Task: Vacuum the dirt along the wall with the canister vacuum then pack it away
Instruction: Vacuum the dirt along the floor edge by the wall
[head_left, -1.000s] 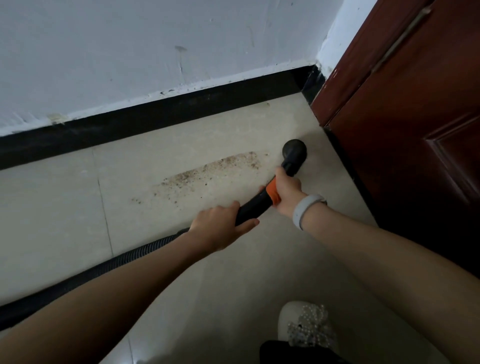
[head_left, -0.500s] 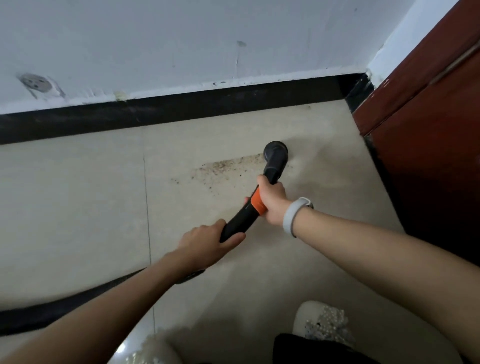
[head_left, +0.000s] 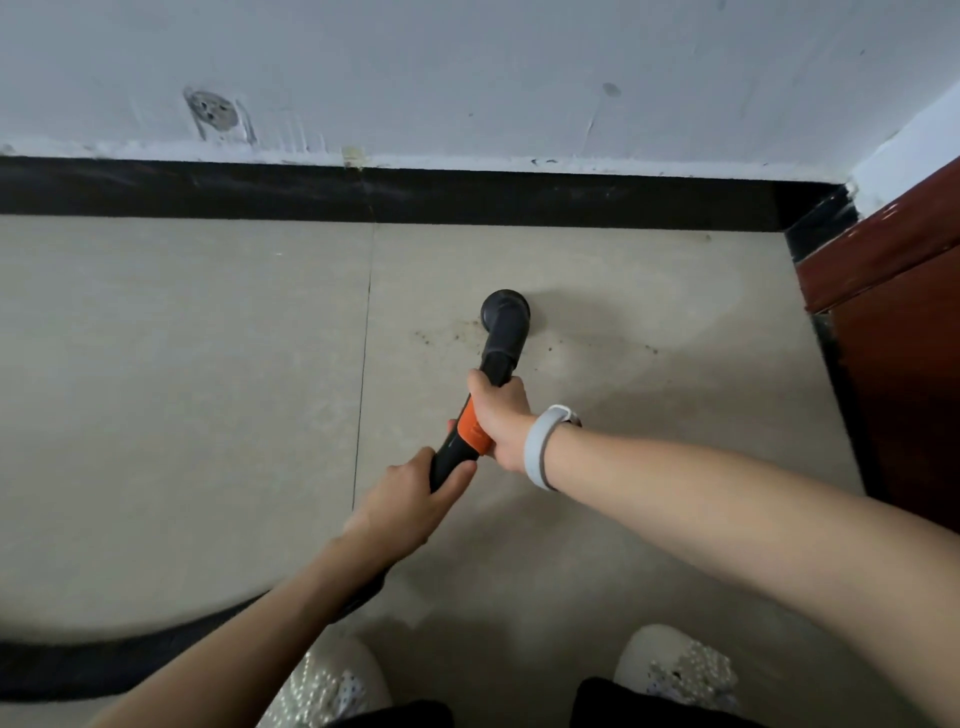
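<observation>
your right hand (head_left: 498, 415) is wrapped around the vacuum wand (head_left: 475, 415) at its orange collar (head_left: 474, 428), fingers curled under and thumb lying along the top toward the nozzle. your left hand (head_left: 410, 501) grips the same wand just behind it, lower down the black handle, with the thumb pressed along the right side; the two hands sit close together, almost touching. a pale grey band (head_left: 540, 447) circles your right wrist.

the wand slopes away from you and down to a round black nozzle (head_left: 505, 312), which sits on the beige tiled floor (head_left: 182, 389), a little short of the black skirting board (head_left: 467, 195) at the foot of the white wall (head_left: 467, 67). a thin scatter of dark dirt specks (head_left: 447, 335) lies on the tile just left of the nozzle, and fainter specks trail off to its right. whether the nozzle mouth is flat on the tile cannot be told from this angle.

behind your left forearm the black ribbed hose (head_left: 104, 660) curves away along the floor to the lower left edge of view. the canister itself is out of frame.

a dark red door (head_left: 904, 338) stands at the right, meeting the corner. your two pale beaded shoes (head_left: 675, 670) show at the bottom, planted on the tile either side of your arms. a grey round patch (head_left: 210, 106) marks the wall at upper left.
</observation>
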